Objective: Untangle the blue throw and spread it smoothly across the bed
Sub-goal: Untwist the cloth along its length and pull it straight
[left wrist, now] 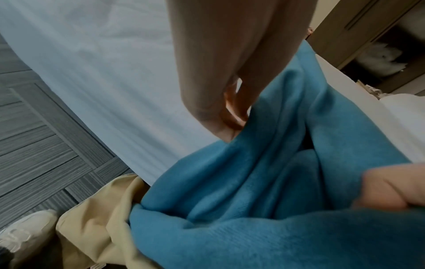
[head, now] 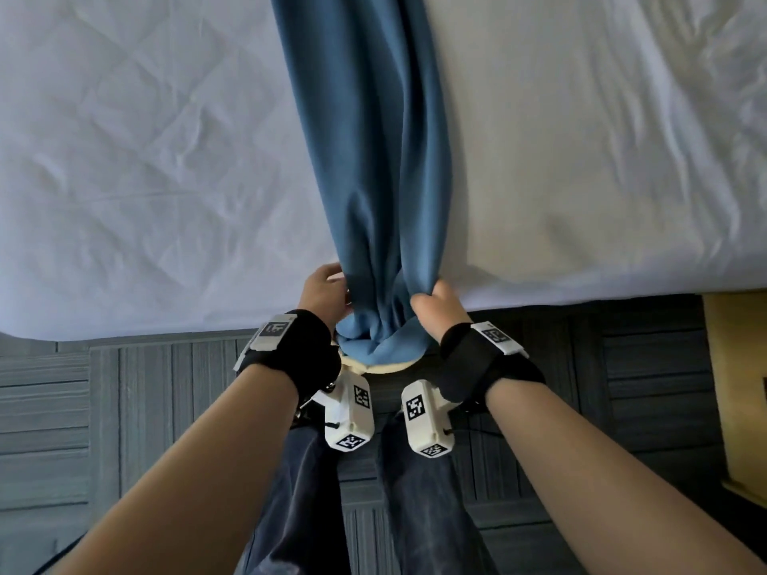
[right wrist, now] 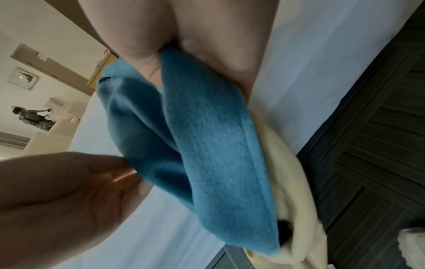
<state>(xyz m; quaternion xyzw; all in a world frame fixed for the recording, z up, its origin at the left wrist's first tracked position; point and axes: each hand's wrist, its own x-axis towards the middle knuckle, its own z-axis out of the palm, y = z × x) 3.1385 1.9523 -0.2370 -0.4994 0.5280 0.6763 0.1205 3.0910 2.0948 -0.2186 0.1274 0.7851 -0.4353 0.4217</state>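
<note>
The blue throw (head: 373, 159) lies bunched in a long narrow band down the middle of the white bed (head: 145, 159), and its near end hangs over the bed's edge. My left hand (head: 334, 284) pinches the left side of that end. In the left wrist view the fingers (left wrist: 230, 112) are tucked into a fold of the throw (left wrist: 264, 182). My right hand (head: 431, 296) grips the right side, with the fabric (right wrist: 207, 136) bunched between thumb and fingers (right wrist: 218, 54). The two hands are close together at the bed's edge.
Grey wood-pattern floor (head: 103, 408) lies under me, my legs in dark trousers (head: 311, 491) standing against the bed. A wooden bedside unit (head: 738, 388) stands at the right. My pale shirt hem (left wrist: 96, 227) hangs under the throw. Another person (right wrist: 34, 118) is far off.
</note>
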